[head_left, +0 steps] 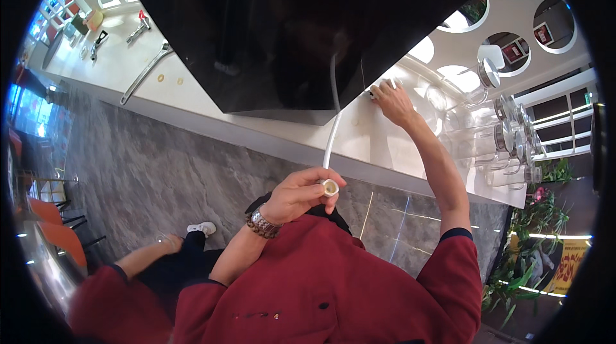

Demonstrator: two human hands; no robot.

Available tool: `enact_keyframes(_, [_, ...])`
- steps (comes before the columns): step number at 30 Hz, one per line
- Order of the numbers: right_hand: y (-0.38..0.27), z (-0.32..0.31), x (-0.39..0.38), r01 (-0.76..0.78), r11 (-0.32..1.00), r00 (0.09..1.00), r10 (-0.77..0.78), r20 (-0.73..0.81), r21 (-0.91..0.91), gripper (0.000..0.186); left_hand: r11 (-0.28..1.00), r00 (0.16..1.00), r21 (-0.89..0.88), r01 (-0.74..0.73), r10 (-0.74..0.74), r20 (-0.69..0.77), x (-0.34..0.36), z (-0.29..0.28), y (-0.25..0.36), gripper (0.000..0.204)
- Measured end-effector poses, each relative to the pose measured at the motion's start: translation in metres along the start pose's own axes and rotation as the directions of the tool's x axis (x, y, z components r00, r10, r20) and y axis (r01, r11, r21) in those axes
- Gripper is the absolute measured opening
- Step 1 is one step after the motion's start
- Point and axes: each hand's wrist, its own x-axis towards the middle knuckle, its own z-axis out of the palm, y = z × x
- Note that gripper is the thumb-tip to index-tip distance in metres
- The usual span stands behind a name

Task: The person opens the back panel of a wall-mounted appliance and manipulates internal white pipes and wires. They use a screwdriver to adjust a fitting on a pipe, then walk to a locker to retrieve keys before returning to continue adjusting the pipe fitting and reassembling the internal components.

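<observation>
My left hand (303, 195) pinches the end fitting (330, 187) of a white hose (332, 138), its round opening facing up. The hose runs up beside a large glossy black appliance (256, 36) on the white counter (199, 94). My right hand (391, 100) reaches to the counter beside the appliance's lower right edge, fingers bent round a small thing that I cannot make out. Left of the appliance lie a long wrench (142, 76), smaller hand tools (138, 31) and two small rings (161, 79).
Glass pitchers with metal lids (487, 138) crowd the counter's right end, plants (545, 190) beyond them. Several containers (86, 22) sit at the far left. Below are grey floor (141, 158), orange chairs (48, 215) and another person's arm (151, 251) near a white shoe (202, 228).
</observation>
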Motion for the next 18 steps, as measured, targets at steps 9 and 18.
enact_keyframes(9, [-0.009, -0.078, -0.081, -0.306, 0.723, 0.89, 0.449, -0.083, 0.62, 0.03, 0.945, 0.986, 0.306, -0.115, 0.146, -0.078, 0.025, 0.036, -0.013, 0.03])
enact_keyframes(18, [-0.095, -0.112, -0.158, -0.069, -0.3, 0.937, 0.308, 0.165, 0.951, 0.033, 0.529, 0.858, 0.848, 0.02, 0.426, -0.286, 0.082, 0.075, -0.093, 0.045])
